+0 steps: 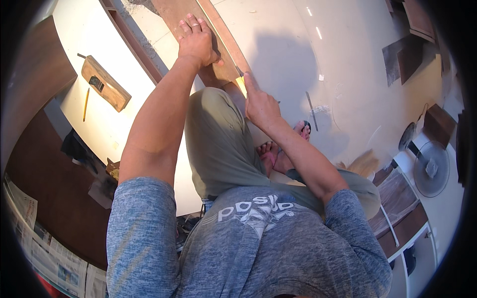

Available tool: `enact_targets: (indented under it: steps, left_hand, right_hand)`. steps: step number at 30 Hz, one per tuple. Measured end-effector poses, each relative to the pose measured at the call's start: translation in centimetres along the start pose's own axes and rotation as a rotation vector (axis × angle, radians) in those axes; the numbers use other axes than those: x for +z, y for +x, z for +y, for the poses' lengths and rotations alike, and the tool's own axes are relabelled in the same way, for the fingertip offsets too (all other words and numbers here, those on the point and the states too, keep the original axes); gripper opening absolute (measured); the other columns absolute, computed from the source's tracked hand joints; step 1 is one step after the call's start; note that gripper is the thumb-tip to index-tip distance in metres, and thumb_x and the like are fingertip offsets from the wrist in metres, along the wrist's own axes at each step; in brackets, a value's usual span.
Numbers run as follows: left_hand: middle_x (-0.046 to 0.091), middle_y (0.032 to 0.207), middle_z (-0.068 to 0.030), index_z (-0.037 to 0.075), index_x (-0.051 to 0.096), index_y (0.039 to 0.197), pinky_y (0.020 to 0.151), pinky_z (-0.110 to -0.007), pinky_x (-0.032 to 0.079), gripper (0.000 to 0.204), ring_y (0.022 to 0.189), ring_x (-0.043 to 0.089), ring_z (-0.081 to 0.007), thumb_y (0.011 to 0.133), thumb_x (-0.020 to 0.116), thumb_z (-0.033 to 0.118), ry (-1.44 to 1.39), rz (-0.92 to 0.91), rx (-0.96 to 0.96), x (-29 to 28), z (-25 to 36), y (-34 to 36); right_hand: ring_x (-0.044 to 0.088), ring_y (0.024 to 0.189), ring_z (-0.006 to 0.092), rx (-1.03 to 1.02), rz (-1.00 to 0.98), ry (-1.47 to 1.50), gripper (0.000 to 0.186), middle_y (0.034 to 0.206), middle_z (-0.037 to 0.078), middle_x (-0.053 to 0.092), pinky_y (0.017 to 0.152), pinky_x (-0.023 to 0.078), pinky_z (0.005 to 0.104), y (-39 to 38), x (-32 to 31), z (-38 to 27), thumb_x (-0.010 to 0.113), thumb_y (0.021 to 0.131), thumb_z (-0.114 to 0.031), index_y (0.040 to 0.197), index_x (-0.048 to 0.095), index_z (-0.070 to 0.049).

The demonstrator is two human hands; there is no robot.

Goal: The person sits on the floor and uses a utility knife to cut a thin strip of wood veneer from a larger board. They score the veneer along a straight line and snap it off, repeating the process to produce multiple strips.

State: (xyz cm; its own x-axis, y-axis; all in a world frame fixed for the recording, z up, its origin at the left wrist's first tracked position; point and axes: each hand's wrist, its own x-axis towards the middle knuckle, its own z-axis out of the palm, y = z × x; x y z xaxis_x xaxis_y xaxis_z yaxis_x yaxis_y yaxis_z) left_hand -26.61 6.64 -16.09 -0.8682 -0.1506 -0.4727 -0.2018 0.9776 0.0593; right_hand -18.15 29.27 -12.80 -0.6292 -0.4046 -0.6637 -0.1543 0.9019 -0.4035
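Note:
My left hand (196, 43) lies on a long brown wooden board (174, 12), its fingers spread and stretched forward. Lower and to the right, my right hand (262, 103) is closed round a slim hand tool (240, 71), its index finger stretched along it. The tool's dark tip meets the board's pale right edge; most of its body is hidden in my grip, so its exact kind cannot be told. The board's near end rests by my bent left knee.
A wooden hand plane (106, 84) and a yellow pencil (86, 104) lie on a white panel (74, 39) at the left. A thin dark strip (311, 110) and pale shavings (323, 108) lie on the floor near my feet. A fan (431, 169) stands at the right.

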Motion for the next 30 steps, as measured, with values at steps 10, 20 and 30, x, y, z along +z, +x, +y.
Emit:
enact_targets:
  steps: [10,20,30]
  left_hand:
    - [0.012,0.162,-0.0365,-0.010,0.019,0.155,0.111,-0.060,0.041,0.141,0.149,0.017,-0.0539,0.052,0.096,0.048,0.015,-0.026,-0.009,-0.6,0.1,-0.1]
    - [0.011,0.162,-0.0372,-0.009,0.020,0.155,0.111,-0.060,0.042,0.138,0.149,0.018,-0.0545,0.054,0.096,0.047,-0.012,-0.024,0.015,-0.4,-0.2,-0.1]
    - [0.015,0.162,-0.0354,-0.007,0.022,0.155,0.109,-0.058,0.044,0.137,0.149,0.020,-0.0531,0.054,0.095,0.049,0.016,0.023,0.015,0.1,-0.4,0.0]
  right_hand:
    - [0.066,0.077,0.0516,-0.103,0.178,0.116,0.055,0.080,0.029,0.068,0.073,0.052,0.0602,1.5,-2.9,-0.4,0.048,0.098,-0.019,0.151,0.034,-0.011]
    - [0.066,0.081,0.0517,-0.193,0.281,0.145,0.057,0.084,0.031,0.067,0.077,0.052,0.0597,8.8,-2.4,-2.7,0.052,0.096,-0.018,0.150,0.037,-0.008]
    - [0.069,0.083,0.0504,-0.147,0.191,0.049,0.060,0.089,0.031,0.069,0.075,0.055,0.0572,8.0,-3.5,-4.0,0.049,0.096,-0.020,0.152,0.033,-0.005]
